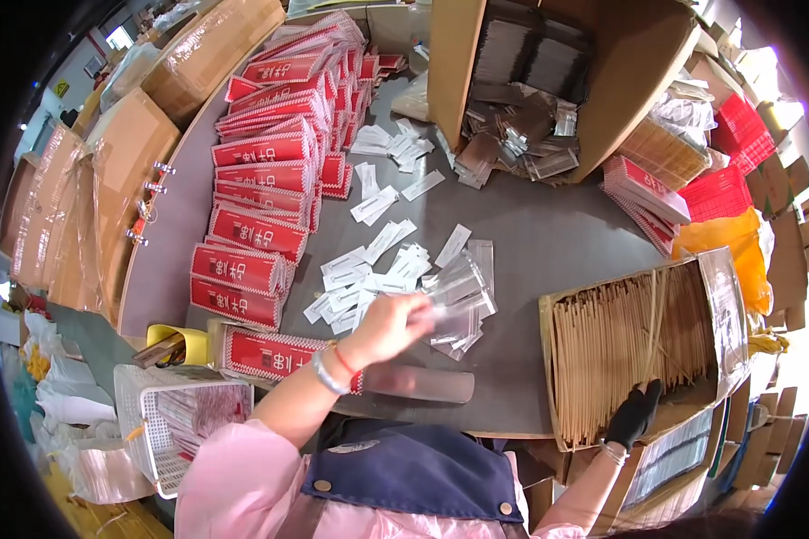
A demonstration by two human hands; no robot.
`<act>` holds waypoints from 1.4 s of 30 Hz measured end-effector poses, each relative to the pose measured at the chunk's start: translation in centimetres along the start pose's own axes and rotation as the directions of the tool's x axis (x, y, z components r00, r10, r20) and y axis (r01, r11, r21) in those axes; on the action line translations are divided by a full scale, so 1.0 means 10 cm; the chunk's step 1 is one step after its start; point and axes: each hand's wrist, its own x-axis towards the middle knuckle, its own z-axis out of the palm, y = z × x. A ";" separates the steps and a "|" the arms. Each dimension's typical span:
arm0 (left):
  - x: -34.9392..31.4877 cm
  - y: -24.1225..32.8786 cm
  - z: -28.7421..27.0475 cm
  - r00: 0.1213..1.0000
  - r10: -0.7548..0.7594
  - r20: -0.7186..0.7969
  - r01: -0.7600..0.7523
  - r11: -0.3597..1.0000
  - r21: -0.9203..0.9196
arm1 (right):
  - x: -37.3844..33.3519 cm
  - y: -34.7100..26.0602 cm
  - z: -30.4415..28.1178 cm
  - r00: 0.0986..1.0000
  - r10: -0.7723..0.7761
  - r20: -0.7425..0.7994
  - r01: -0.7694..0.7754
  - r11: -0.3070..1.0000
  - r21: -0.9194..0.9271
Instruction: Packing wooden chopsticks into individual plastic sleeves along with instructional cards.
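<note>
My bare left hand [388, 329], wearing a bangle and a red cord, is over the middle of the table. Its fingertips pinch a clear plastic packet [460, 289], slightly blurred by motion. More clear packets [458, 331] lie beneath it, beside a loose pile of small white paper packets [351, 280]. My right hand [636, 413], in a black glove, reaches into the near side of an open cardboard box [555, 377] filled with thin wooden sticks [602, 359]. Its fingers close at the lower end of a pale stick [654, 328] lying across the others.
Stacks of red printed sleeves [259, 229] line the left, with another red sleeve [279, 356] nearer me. A tall carton [634, 117] with dark and clear packets stands behind. Yellow container [189, 343] and white basket [153, 422] stand lower left; an orange bag [728, 251] is at right.
</note>
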 end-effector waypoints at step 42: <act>-0.59 -0.30 -1.06 0.911 0.359 0.202 -0.404 0.681 0.611 | -1.19 -2.05 1.06 0.334 -0.632 0.700 0.769 0.612 0.185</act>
